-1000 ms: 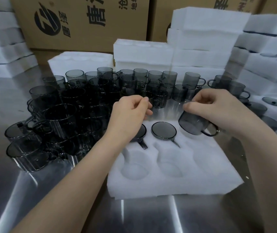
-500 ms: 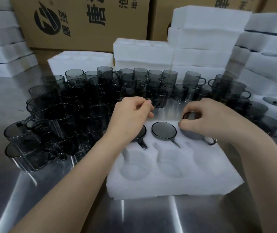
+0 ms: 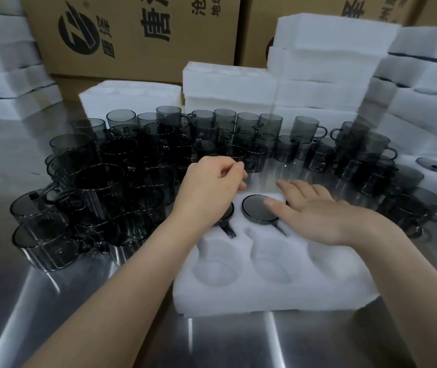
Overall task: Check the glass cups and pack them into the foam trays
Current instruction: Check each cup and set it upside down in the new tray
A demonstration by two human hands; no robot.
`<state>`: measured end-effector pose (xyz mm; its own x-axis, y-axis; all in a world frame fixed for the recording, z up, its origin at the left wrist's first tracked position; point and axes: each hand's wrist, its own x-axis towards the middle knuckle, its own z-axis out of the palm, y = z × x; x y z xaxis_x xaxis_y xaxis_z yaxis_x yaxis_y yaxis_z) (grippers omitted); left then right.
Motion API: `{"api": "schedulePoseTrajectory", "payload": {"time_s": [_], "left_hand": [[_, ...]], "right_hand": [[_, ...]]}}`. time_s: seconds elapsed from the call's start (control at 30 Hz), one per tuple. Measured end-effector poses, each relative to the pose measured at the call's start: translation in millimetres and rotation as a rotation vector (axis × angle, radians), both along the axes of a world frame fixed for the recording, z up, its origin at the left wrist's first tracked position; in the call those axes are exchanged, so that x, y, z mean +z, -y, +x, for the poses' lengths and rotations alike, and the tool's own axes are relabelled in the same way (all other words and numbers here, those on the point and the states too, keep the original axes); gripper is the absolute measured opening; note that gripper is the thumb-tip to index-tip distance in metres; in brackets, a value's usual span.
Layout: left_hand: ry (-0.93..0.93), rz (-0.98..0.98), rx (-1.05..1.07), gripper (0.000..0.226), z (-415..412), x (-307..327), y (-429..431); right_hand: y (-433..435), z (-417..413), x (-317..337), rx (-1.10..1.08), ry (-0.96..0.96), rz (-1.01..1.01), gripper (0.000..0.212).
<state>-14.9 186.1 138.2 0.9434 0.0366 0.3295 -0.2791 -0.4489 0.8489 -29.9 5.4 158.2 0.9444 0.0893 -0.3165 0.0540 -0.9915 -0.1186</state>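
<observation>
Head view: a white foam tray (image 3: pixel 265 296) lies on the metal table (image 3: pixel 52 314) in front of the person, its three near pockets showing bare foam. In the far row, the middle pocket holds a dark glass cup (image 3: pixel 255 209), seen as a round dark disc with its handle pointing toward the person.

The right hand (image 3: pixel 315 211) lies flat over the far right pocket, released, with its fingers straight and spread. Its thumb tip rests on the middle cup's edge, and the palm hides almost all of what sits in the pocket beneath it.

The left hand (image 3: pixel 212 192) hovers over the far left pocket, where another cup (image 3: pixel 228 212) peeks out under the wrist. Its fingers are clenched, thumb against forefinger, and nothing shows between them.

A crowd of loose cups (image 3: pixel 121 181) stands on the table left of and behind the tray. Stacks of foam (image 3: pixel 323 65) and cardboard boxes (image 3: pixel 137 35) rise at the back.
</observation>
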Motion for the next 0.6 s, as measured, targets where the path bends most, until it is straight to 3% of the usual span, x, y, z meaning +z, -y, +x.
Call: {"api": "schedulePoseTrajectory", "payload": {"time_s": [0.23, 0.3, 0.43, 0.6], "left_hand": [[-0.003, 0.317, -0.019, 0.031, -5.4, 1.2, 4.8], [-0.004, 0.353, -0.018, 0.031, -6.2, 2.7, 4.8], [-0.009, 0.374, -0.015, 0.029, -7.5, 4.3, 5.6], [0.015, 0.392, -0.027, 0.029, -7.0, 2.7, 5.4]], "right_hand": [[6.6, 9.0, -2.4, -0.012, -0.012, 0.082, 0.083], [5.6, 22.3, -0.6, 0.007, 0.094, 0.107, 0.078], [-22.5, 59.1, 15.6, 0.183, 0.468, 0.365, 0.052], [-73.9, 104.1, 30.7, 0.278, 0.499, 0.402, 0.054]]}}
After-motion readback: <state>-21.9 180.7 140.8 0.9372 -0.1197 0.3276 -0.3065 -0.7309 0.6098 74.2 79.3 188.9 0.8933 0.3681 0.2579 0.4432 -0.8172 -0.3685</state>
